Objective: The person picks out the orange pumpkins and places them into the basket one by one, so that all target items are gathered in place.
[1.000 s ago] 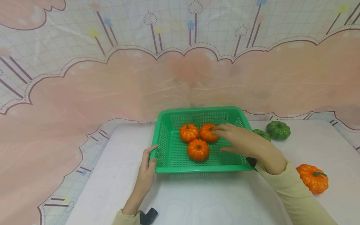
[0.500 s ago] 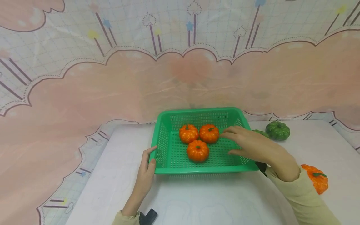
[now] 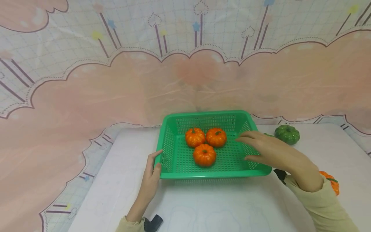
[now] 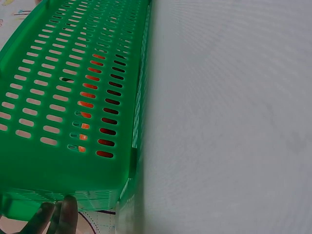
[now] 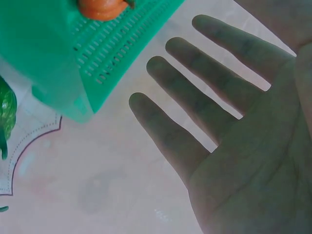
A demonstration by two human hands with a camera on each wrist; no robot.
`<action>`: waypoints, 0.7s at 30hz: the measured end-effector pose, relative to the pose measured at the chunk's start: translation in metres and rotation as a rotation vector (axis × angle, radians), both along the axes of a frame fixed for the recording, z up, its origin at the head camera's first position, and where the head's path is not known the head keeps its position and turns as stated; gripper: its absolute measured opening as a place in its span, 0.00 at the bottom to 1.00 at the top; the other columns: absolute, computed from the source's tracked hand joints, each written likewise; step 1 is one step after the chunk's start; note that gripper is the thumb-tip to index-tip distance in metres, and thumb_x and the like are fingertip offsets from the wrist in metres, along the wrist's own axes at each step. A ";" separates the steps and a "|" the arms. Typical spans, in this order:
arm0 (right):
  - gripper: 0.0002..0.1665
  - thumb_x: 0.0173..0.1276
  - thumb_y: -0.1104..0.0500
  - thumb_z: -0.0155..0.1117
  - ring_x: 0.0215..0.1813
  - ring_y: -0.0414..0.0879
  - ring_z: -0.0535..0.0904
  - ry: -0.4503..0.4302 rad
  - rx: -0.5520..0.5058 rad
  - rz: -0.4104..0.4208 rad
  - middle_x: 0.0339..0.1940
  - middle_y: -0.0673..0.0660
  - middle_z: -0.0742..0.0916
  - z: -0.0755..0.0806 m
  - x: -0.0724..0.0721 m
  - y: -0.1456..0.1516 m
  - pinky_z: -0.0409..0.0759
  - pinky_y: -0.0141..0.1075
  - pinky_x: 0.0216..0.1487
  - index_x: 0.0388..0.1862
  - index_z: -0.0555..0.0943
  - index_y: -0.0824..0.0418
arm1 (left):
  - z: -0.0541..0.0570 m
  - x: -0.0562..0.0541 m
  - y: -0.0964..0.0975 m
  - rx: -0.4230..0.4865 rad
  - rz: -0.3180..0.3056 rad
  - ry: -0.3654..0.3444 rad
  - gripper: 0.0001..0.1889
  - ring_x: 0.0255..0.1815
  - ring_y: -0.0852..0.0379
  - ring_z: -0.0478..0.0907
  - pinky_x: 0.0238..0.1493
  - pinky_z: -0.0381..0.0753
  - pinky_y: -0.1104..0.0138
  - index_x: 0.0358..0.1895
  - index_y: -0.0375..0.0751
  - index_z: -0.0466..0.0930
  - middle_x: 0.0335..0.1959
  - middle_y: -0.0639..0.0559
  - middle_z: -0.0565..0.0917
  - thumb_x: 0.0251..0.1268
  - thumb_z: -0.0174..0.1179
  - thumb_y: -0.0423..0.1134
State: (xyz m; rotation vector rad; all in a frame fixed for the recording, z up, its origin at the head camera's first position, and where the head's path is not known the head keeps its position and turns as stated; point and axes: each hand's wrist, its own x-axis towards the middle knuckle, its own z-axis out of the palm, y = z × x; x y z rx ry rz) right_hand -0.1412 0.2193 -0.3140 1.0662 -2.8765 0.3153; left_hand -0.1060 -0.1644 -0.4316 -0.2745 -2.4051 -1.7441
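Observation:
A green plastic basket (image 3: 214,175) stands on the white table, three small orange pumpkins (image 3: 204,155) grouped inside it. My left hand (image 3: 149,178) grips the basket's left side near the front corner, thumb at the rim. In the left wrist view its fingers (image 4: 68,214) show at the basket's slotted wall. Over the basket's right side is my right hand (image 3: 275,153), holding nothing. The right wrist view shows its fingers (image 5: 180,129) straight and spread, apart from the basket.
Right of the basket sits a green pumpkin (image 3: 287,134); another green pumpkin (image 3: 268,134) is mostly hidden behind my right hand. Farther right and nearer, an orange pumpkin (image 3: 333,183) is partly covered by my sleeve. A patterned cloth (image 3: 116,90) hangs behind the table.
My right hand has drawn back to the right, away from the orange pumpkins in the basket, and its sleeve covers more of the outer orange pumpkin. The left hand has stayed put.

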 end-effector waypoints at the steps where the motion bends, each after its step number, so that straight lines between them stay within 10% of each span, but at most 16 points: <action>1: 0.35 0.61 0.52 0.75 0.64 0.58 0.76 -0.002 -0.004 -0.003 0.64 0.58 0.79 0.000 0.000 0.001 0.81 0.53 0.58 0.66 0.76 0.59 | 0.000 0.000 0.000 0.001 0.000 0.000 0.23 0.81 0.41 0.46 0.76 0.54 0.50 0.75 0.44 0.55 0.80 0.40 0.51 0.81 0.34 0.34; 21: 0.35 0.59 0.53 0.76 0.64 0.59 0.75 0.023 -0.034 -0.048 0.63 0.59 0.80 -0.006 0.010 0.027 0.79 0.55 0.59 0.64 0.77 0.59 | 0.002 0.000 -0.001 -0.018 -0.001 -0.012 0.24 0.81 0.40 0.45 0.77 0.52 0.47 0.75 0.43 0.55 0.80 0.39 0.50 0.80 0.33 0.33</action>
